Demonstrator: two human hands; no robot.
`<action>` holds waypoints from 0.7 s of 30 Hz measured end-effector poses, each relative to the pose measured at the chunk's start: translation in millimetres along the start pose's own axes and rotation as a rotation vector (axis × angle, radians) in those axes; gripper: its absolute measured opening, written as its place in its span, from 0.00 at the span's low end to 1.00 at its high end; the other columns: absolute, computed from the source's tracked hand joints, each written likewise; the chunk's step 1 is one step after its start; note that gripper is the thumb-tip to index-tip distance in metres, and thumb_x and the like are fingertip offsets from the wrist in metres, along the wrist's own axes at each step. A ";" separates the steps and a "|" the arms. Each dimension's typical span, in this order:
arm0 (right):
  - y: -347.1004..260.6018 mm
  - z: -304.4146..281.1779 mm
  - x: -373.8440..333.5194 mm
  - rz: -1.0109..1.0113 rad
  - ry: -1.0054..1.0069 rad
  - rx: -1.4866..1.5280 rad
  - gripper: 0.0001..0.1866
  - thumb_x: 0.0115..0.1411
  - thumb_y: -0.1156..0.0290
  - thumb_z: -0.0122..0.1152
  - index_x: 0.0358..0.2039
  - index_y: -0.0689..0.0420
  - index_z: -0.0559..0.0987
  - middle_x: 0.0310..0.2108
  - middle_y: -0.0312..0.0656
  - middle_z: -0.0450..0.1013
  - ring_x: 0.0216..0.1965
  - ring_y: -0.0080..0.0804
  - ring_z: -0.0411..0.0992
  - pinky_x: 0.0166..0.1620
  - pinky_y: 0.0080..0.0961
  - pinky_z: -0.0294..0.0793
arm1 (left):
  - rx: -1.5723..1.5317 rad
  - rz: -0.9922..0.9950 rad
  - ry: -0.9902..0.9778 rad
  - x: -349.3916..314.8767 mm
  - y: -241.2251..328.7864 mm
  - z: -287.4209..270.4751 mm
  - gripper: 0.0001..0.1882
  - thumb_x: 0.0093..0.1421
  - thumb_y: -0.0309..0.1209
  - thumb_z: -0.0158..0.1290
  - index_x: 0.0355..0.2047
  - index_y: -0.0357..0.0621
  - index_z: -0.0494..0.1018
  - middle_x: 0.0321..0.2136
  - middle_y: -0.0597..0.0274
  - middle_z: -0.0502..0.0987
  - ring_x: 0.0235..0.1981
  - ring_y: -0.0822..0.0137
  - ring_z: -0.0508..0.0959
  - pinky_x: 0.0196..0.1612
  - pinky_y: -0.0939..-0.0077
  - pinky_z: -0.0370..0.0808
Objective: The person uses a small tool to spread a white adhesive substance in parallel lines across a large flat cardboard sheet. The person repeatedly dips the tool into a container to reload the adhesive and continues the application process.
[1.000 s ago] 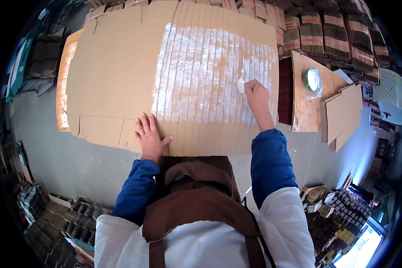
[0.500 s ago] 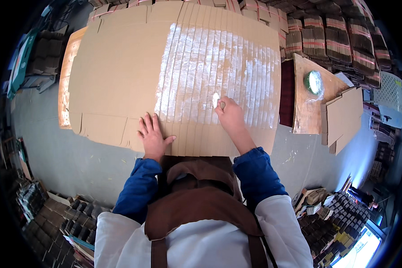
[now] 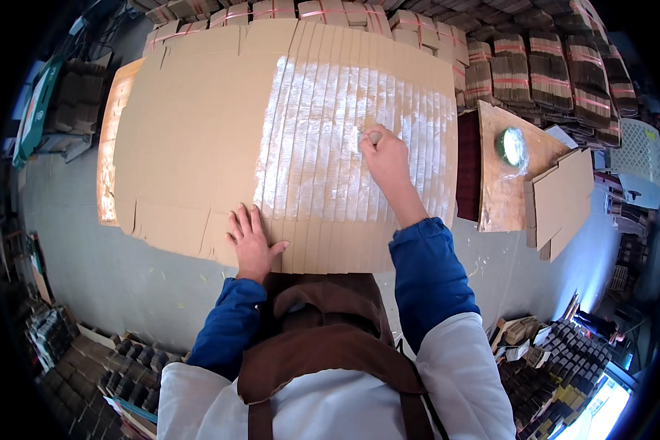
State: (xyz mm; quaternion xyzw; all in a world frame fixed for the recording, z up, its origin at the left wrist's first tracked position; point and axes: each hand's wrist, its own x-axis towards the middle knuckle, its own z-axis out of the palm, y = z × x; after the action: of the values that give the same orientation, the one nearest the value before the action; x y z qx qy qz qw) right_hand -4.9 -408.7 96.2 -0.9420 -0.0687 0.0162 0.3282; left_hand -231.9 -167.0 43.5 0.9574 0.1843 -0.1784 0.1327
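My right hand (image 3: 390, 163) is closed round a brush (image 3: 375, 137). Only the butt of its handle shows above the fist; the bristles are mostly hidden. Under it, overlapping cardboard strips (image 3: 315, 236) lie side by side, their middle coated with streaky, shiny white paste (image 3: 312, 139). My left hand (image 3: 252, 248) lies flat with spread fingers, where the strips' left edge meets a large plain cardboard sheet (image 3: 191, 110). Both forearms wear blue sleeve covers.
To the right, a wooden board (image 3: 500, 187) bears a green round container (image 3: 510, 147) with shiny wrapping and cut cardboard pieces (image 3: 562, 194). Bundled cardboard stacks (image 3: 550, 77) line the far side. A wooden table edge (image 3: 116, 147) shows at left, over grey floor (image 3: 66, 220).
My right hand has moved away from me across the coated strips with the brush, whose white tip is now mostly out of sight. My left hand stays on the cardboard.
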 end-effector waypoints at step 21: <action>46.2 0.5 118.2 -0.037 -0.073 -0.179 0.13 0.60 0.64 0.56 0.38 0.60 0.79 0.32 0.56 0.79 0.35 0.56 0.77 0.41 0.45 0.77 | -0.033 -0.011 -0.044 3.8 3.6 -0.2 0.63 0.43 0.55 0.69 0.71 0.40 0.47 0.72 0.42 0.42 0.72 0.36 0.42 0.63 0.27 0.50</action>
State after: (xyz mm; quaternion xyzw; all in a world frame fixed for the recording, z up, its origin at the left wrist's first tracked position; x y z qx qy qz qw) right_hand 117.6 -427.7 68.9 -0.9649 -0.0993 0.0383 0.2400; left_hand -227.1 -169.0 42.9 0.9499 0.1895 -0.1970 0.1518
